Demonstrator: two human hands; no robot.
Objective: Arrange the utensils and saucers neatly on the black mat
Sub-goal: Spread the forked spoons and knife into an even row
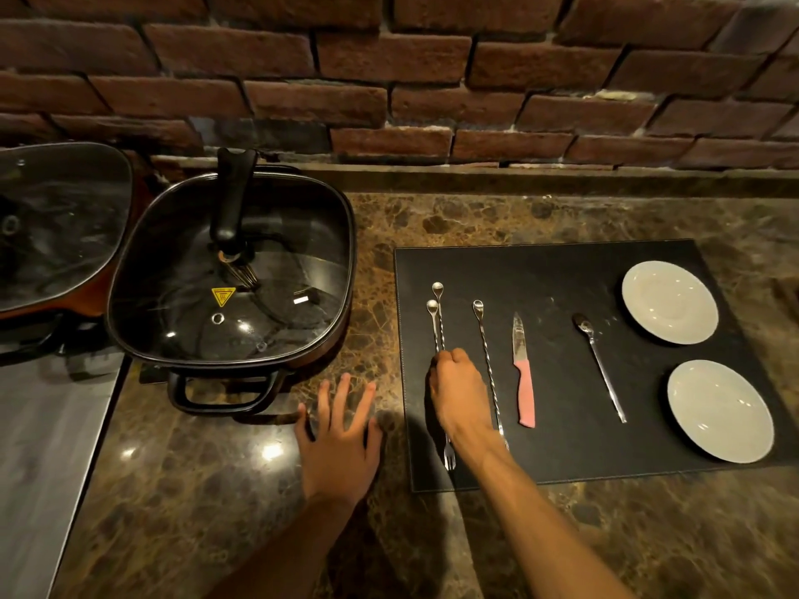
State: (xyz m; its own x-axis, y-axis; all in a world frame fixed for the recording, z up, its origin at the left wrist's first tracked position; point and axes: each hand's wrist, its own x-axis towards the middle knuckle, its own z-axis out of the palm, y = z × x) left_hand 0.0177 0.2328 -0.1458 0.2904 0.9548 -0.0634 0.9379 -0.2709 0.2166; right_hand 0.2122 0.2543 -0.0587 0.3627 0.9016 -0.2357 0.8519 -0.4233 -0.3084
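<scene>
A black mat [562, 278] lies on the marble counter. At its left side two long twisted bar spoons [437, 322] lie side by side, and my right hand [458, 391] is closed over their stems. A third twisted bar spoon [486, 356] lies just right of that hand. Further right lie a pink-handled knife [524, 373], blade pointing away from me, and a plain spoon [599, 365]. Two white saucers, one far [670, 301] and one near [720, 410], sit on the mat's right side. My left hand [341, 438] rests flat on the counter left of the mat, fingers spread.
A square electric pan with a glass lid [233, 270] stands left of the mat, with its black handle [216, 395] close to my left hand. Another glass lid [56, 222] sits at the far left. A brick wall [389, 80] backs the marble counter [194, 490].
</scene>
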